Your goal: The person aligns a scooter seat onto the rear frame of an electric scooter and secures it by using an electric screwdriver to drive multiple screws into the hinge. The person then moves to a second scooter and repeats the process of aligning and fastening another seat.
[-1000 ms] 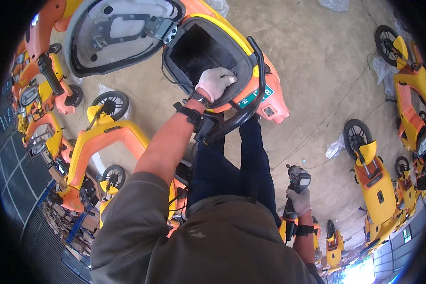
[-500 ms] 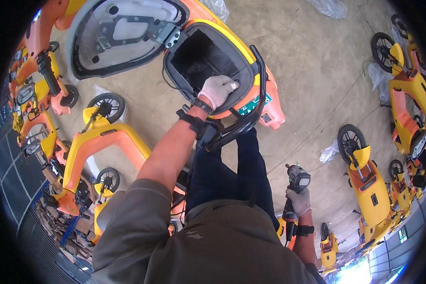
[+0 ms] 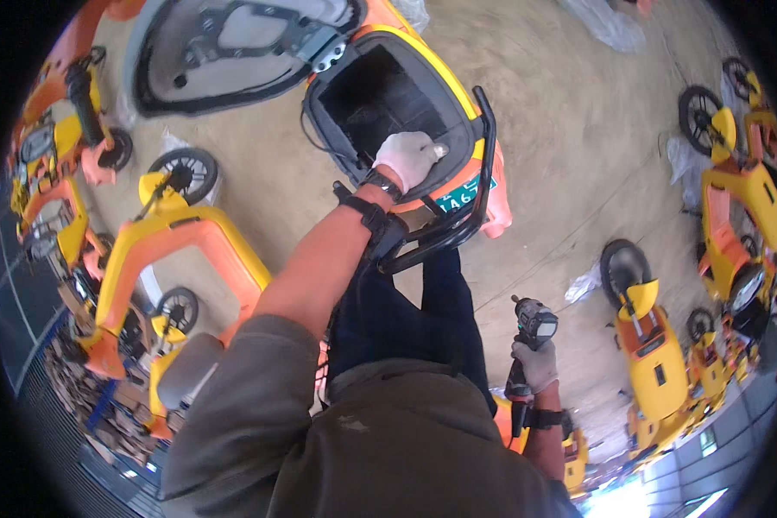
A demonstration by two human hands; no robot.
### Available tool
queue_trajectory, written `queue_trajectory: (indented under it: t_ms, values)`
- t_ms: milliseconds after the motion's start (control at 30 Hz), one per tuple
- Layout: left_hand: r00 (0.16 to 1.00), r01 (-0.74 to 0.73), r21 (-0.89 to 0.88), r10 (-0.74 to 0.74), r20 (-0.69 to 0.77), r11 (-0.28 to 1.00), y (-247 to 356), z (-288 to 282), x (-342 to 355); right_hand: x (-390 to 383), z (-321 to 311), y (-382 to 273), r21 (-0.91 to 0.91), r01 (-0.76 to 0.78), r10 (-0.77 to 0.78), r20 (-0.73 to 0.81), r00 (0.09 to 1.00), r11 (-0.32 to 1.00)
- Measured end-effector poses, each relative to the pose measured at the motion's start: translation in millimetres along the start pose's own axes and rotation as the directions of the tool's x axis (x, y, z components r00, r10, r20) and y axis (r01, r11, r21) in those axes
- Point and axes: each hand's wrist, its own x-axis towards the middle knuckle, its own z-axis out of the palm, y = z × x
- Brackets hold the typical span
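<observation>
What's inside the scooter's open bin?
Inside the bin, dark walls and faint shapes show, too dim to name. The left hand covers part of its near edge; whatever lies beneath that hand is hidden.

The left hand (image 3: 406, 160) and right hand (image 3: 537, 366) are gloved in off-white. The power drill (image 3: 535, 319) is black and grey. The scooter (image 3: 449, 73) is orange and yellow, its storage compartment (image 3: 451, 125) dark grey, its grab rail (image 3: 489, 129) black, its licence plate (image 3: 466, 198) green with white characters. The shirt (image 3: 406, 449) is brownish olive, the trousers (image 3: 388, 319) dark navy, the floor (image 3: 578, 181) tan.
</observation>
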Motion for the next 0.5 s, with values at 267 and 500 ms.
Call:
queue_trajectory:
  t_ms: [267, 500]
  values:
    - [0.978, 0.043, 0.012, -0.045, 0.205, 0.999, -3.2, -33.7, -10.5, -15.5, 2.7, -118.6, -0.259, 0.364, -0.374, 0.013, 0.927, 0.895]
    - [0.989, 0.137, -0.229, -0.146, -0.019, 0.964, -51.9, -132.5, -101.4, -45.8, 64.6, -235.9, 0.038, 0.578, -0.579, 0.104, 0.809, 0.815]
